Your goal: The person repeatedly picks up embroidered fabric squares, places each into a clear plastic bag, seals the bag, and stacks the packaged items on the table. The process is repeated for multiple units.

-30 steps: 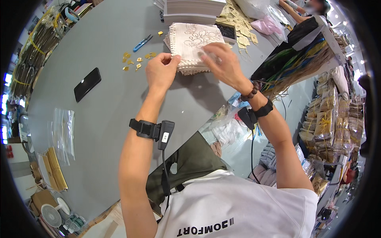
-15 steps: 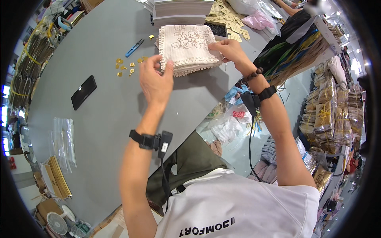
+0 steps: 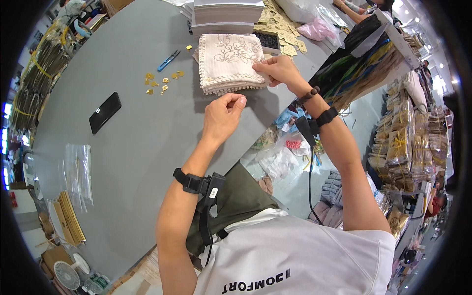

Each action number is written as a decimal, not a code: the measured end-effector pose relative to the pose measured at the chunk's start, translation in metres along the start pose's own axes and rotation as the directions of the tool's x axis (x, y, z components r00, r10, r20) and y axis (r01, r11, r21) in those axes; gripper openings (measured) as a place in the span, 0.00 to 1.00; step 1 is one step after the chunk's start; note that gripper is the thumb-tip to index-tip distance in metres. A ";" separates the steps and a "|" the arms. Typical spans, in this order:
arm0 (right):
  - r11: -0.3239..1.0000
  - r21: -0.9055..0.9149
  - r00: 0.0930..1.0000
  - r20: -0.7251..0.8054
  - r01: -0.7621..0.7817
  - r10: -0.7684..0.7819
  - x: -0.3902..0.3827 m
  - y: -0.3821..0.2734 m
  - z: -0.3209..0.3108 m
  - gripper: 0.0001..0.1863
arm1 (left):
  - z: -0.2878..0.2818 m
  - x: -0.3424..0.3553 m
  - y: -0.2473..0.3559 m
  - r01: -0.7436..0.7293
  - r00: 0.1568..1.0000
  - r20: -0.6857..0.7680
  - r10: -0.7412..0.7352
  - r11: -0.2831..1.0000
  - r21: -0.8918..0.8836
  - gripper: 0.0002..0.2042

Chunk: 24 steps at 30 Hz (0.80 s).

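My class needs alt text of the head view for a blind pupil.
A person's right hand pinches the right edge of a cream cloth stack on a grey table; the left hand curls by its front edge. Gold pieces, blue snips and a black phone lie to the left.

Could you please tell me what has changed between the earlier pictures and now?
The left hand has left the side of the folded cloth stack and moved right and toward the person, fingers curled, in front of it. The right hand, blurred over the cloth at first, now pinches its right edge. The phone, blue snips and gold pieces stay put.
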State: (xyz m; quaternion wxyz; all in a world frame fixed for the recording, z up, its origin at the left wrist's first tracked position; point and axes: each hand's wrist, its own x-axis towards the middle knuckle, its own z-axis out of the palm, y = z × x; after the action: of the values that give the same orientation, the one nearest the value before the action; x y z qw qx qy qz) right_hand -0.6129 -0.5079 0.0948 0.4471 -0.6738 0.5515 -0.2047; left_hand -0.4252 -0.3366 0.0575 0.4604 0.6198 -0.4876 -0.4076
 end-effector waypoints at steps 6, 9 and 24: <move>0.920 0.351 0.982 0.130 -0.176 0.138 0.001 -0.007 -0.007 0.19 | 0.004 0.009 0.010 0.178 0.976 0.178 -0.129 0.938 -0.298 0.25; 0.793 0.593 0.985 0.165 -0.141 0.052 0.000 -0.019 -0.009 0.12 | 0.009 0.014 0.022 0.287 0.948 0.278 -0.155 0.796 -0.533 0.36; 0.916 0.397 0.974 0.224 -0.060 -0.033 -0.155 -0.038 0.079 0.23 | -0.064 -0.065 -0.021 -0.036 0.863 -0.440 -0.247 0.839 -0.543 0.21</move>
State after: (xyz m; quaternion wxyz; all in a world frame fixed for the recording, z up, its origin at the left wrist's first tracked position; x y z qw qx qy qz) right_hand -0.5787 -0.3351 0.1196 0.6370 -0.5828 0.4480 -0.2321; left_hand -0.3722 -0.2594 0.0563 0.6990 0.5767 -0.1845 -0.3804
